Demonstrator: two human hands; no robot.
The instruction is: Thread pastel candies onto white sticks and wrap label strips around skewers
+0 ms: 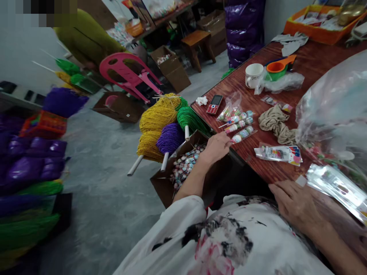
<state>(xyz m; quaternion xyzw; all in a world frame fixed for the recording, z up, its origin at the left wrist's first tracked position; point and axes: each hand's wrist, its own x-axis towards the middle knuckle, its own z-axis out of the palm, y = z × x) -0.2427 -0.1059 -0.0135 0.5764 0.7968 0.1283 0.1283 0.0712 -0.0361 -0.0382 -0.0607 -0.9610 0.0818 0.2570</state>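
My left hand [216, 147] is at the table's left edge, above a cardboard box [162, 189] full of small wrapped sweets [186, 164]. Its fingers close on the near end of a clear packet of round candies [243, 134]. Two similar packets lie just beyond, beside a clear plastic bag [231, 107]. Resting on the table's front edge, my right hand [296, 204] has its fingers loosely stretched and nothing visible in them. A small white square [301, 180] lies by its fingertips. Silvery flat packaging [338, 187] is to its right.
On the table are a phone [215, 104], a mug [254, 75], a crumpled cloth [276, 122], printed bags [278, 153] and a big clear sack [335, 110]. Yellow cord bundles [159, 118] stand left of the box. A person in olive clothing [88, 34] is behind a pink chair [126, 70].
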